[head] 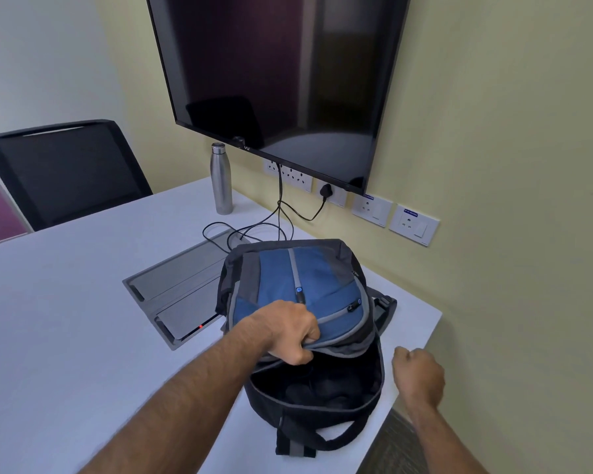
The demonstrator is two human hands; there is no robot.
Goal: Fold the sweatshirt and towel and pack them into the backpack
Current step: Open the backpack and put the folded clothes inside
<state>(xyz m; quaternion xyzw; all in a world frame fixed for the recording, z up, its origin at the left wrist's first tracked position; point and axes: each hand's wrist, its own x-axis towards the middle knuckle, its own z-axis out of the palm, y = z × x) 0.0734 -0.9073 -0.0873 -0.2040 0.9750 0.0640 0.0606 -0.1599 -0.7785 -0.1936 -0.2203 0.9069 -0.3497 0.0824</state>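
A blue, grey and black backpack (298, 278) lies on the white table (65, 302) with its main compartment gaping toward me. Dark fabric lies inside the opening (322, 384); I cannot tell which garment it is. My left hand (288, 331) grips the blue front flap at the edge of the opening and holds it up. My right hand (416, 372) hovers just right of the bag, above the table's edge, with its fingers curled and nothing in it. No loose sweatshirt or towel is in view on the table.
A steel bottle (221, 179) stands at the back of the table. A grey cable hatch (178, 285) lies left of the bag, with black cables (281, 213) running up to wall sockets. A television (281, 70) hangs above. A black chair (65, 169) stands at the far left.
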